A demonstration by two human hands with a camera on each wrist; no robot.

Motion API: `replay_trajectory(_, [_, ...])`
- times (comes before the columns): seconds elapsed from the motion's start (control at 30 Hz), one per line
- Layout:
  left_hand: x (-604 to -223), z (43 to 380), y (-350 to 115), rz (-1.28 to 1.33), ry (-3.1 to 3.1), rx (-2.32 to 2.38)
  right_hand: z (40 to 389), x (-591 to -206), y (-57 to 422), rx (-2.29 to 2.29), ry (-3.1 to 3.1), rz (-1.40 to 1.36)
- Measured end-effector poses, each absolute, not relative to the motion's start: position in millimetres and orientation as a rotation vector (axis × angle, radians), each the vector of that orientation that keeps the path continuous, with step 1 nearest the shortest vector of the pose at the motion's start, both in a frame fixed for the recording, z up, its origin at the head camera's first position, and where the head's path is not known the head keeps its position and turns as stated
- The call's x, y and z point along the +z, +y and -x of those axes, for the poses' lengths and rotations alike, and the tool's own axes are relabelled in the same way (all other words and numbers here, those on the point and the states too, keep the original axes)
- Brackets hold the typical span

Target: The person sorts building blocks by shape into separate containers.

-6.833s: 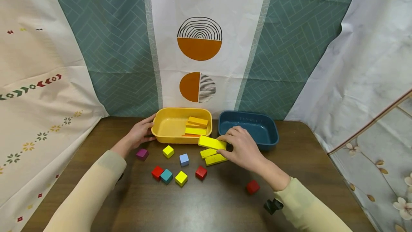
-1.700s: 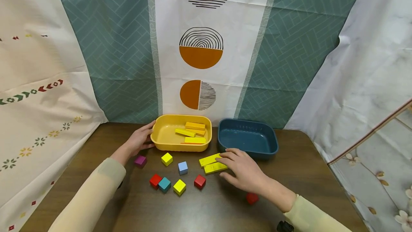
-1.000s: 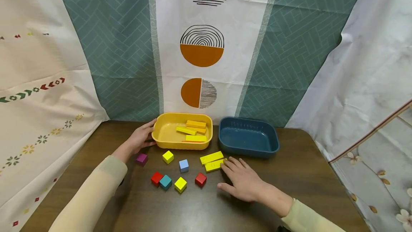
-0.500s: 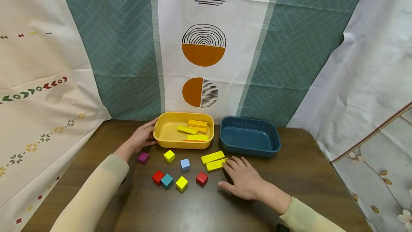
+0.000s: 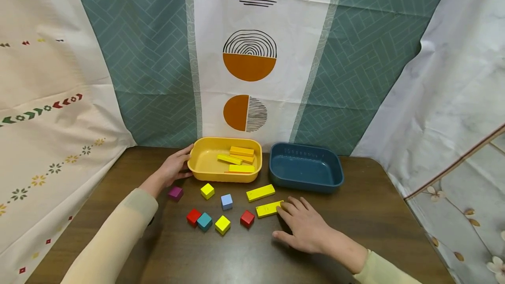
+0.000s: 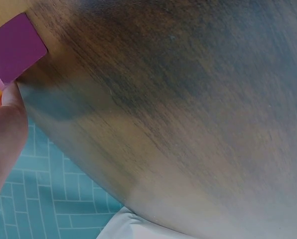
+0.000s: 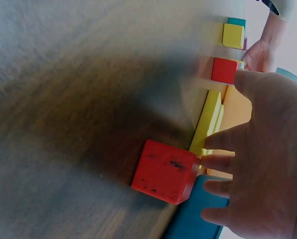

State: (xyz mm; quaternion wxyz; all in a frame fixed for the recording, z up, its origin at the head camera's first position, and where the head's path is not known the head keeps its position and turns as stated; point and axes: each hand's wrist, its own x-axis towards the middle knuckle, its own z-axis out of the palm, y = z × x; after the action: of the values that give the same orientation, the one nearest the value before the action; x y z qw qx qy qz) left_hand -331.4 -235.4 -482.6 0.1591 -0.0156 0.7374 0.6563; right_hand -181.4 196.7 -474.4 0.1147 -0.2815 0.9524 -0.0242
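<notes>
My left hand (image 5: 173, 168) holds the left end of a yellow plastic tray (image 5: 193, 168), thumb low on its near side and fingers up at the rim. A purple cube (image 6: 16, 48) lies close by the thumb in the left wrist view. Spread over the table, my right hand (image 5: 305, 227) touches the right end of a flat yellow block (image 5: 268, 209) with straight fingertips. A second yellow block (image 5: 261, 193) lies just behind, apart from it. Inside the tray are several yellow and orange blocks (image 5: 241, 151). Under the right hand's side sits a red cube (image 7: 163, 172), hidden in the head view.
A dark blue tray (image 5: 305, 183) with nothing in it stands right of the yellow one. Several small cubes lie in front: yellow (image 5: 222, 225), teal (image 5: 204, 221), light blue (image 5: 226, 201) and red (image 5: 247, 218). A curtain (image 5: 158, 78) hangs behind the table (image 5: 189, 257).
Earlier the right hand held a yellow block, which now lies in the yellow tray. Since then it has drawn the nearer block toward the person, parting it from the other. The left hand stays put.
</notes>
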Motion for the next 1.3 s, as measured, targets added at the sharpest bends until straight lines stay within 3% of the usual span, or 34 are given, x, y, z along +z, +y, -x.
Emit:
replay_trajectory(0.8, [-481, 331, -235, 0.072, 2.138, 1.853, 158, -467, 200, -0.079, 2.770, 0.867])
replay_trajectory(1.3, [-478, 330, -234, 0.062, 2.081, 1.891, 188, -473, 197, -0.222, 2.974, 0.973])
